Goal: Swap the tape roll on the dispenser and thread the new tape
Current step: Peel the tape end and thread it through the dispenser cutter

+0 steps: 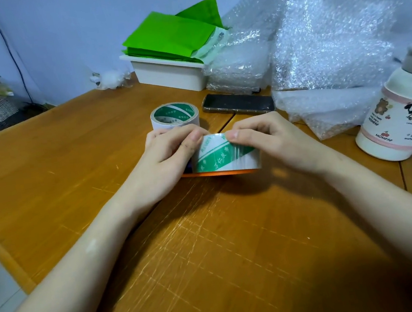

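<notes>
Both hands hold the tape roll on the orange dispenser at mid-table; thread step in hand.

Left hand (170,151) grips the dispenser's left end, thumb on the roll's top edge. The roll (221,153) sits on the orange dispenser (217,173), right hand (262,135) pinching its top edge, likely at the loose end. Judged: roll light and stiff, film thin, slick, clingy; take the free end by its corners. A second roll (174,115) stands just behind. Scratched wooden table (211,246); phone (238,106), bubble wrap (316,49), bottle (398,114) to the right; blue wall behind.
</notes>
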